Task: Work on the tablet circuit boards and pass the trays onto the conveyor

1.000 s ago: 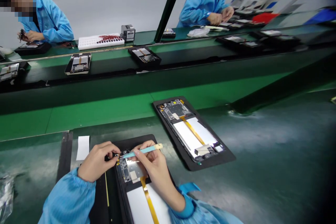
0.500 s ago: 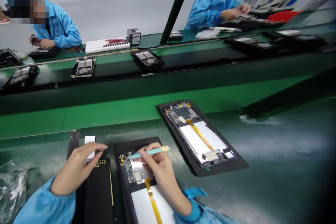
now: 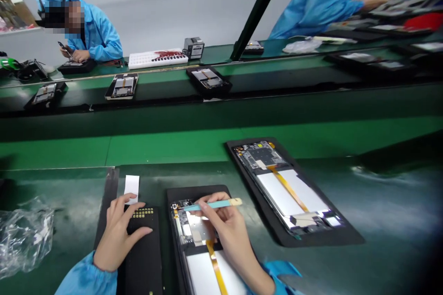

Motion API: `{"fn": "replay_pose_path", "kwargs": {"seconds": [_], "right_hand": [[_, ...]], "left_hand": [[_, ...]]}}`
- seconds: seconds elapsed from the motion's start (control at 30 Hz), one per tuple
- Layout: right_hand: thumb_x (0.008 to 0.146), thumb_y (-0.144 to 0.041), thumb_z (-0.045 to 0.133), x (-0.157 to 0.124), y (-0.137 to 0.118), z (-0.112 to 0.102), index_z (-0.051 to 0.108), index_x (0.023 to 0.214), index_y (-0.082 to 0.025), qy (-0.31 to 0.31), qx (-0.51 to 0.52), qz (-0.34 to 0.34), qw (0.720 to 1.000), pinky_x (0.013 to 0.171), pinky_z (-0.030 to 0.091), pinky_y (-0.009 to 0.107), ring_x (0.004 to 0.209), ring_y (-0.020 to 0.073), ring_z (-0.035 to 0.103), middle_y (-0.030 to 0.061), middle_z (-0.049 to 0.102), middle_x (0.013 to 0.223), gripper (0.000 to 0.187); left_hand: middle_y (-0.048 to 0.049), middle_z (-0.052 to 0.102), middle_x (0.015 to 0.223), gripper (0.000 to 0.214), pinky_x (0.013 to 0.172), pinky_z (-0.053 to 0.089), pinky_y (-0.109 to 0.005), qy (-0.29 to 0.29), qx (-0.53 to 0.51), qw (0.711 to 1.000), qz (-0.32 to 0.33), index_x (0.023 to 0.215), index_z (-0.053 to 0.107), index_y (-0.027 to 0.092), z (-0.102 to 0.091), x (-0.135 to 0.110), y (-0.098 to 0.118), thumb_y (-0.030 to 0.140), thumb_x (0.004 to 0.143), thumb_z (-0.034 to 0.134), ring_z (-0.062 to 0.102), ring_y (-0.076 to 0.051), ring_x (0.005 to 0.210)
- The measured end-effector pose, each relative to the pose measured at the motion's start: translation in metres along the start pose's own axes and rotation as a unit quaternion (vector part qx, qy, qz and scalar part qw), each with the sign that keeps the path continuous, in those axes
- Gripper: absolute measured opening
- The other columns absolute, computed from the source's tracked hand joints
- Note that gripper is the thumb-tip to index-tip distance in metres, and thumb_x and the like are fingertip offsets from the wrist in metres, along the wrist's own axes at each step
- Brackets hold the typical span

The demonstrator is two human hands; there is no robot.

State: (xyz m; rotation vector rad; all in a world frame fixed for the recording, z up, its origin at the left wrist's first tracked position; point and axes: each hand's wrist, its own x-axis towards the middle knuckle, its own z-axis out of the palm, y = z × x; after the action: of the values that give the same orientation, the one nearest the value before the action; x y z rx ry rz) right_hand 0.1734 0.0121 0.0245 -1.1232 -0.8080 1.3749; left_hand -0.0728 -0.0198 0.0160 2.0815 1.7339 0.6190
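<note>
My right hand (image 3: 226, 228) is closed on a light blue tweezer-like tool (image 3: 211, 204), whose tip rests at the top left of an opened tablet (image 3: 194, 233) lying in a black tray just in front of me. My left hand (image 3: 119, 230) lies with fingers spread on a black component sheet (image 3: 143, 253) that carries rows of small gold parts (image 3: 142, 213); thumb and fingertips sit by those parts. A second opened tablet (image 3: 289, 191), with a white battery and an orange flex cable, lies in its tray to the right.
A white slip (image 3: 132, 186) lies above the sheet. Crumpled clear plastic (image 3: 24, 237) sits at the left. Several trays with tablets (image 3: 122, 86) ride the green conveyor belt (image 3: 166, 143) beyond. Two people in blue coats (image 3: 98, 37) work at the far bench, by a white rack (image 3: 157, 58).
My left hand left the near tablet's top corner and moved left onto the black component sheet. My right hand kept the tool at the tablet. The view panned leftward.
</note>
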Motion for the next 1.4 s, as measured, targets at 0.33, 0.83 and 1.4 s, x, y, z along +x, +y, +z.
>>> {"fn": "replay_pose_path", "kwargs": {"seconds": [0.33, 0.83, 1.4], "right_hand": [[0.089, -0.036, 0.059, -0.048, -0.005, 0.031, 0.054, 0.082, -0.025, -0.127, -0.066, -0.076, 0.987, 0.068, 0.052, 0.032, 0.073, 0.0187, 0.063, 0.0039, 0.063, 0.085, 0.014], [0.095, -0.032, 0.05, -0.057, 0.017, 0.043, 0.051, 0.082, -0.026, -0.115, -0.103, -0.16, 0.975, 0.071, 0.05, 0.035, 0.075, 0.0195, 0.06, 0.0051, 0.061, 0.086, 0.014], [0.094, -0.03, 0.052, -0.058, 0.017, 0.043, 0.054, 0.083, -0.027, -0.112, -0.081, -0.156, 0.978, 0.077, 0.052, 0.035, 0.077, 0.0184, 0.063, 0.0032, 0.062, 0.087, 0.012]], "left_hand": [[-0.0011, 0.062, 0.076, 0.015, 0.066, 0.05, -0.027, 0.025, -0.126, 0.991, 0.04, 0.084, 0.057, 0.021, 0.012, -0.001, 0.006, 0.035, 0.09, 0.053, 0.06, -0.018, 0.073], [-0.0001, 0.063, 0.064, 0.037, 0.055, 0.047, -0.02, 0.017, -0.167, 0.983, 0.071, 0.073, 0.061, 0.019, 0.002, -0.005, 0.022, 0.045, 0.093, 0.044, 0.062, -0.013, 0.059], [0.0005, 0.063, 0.061, 0.04, 0.054, 0.046, -0.018, 0.016, -0.166, 0.983, 0.076, 0.069, 0.061, 0.018, 0.002, -0.003, 0.025, 0.045, 0.093, 0.044, 0.062, -0.011, 0.056]]}}
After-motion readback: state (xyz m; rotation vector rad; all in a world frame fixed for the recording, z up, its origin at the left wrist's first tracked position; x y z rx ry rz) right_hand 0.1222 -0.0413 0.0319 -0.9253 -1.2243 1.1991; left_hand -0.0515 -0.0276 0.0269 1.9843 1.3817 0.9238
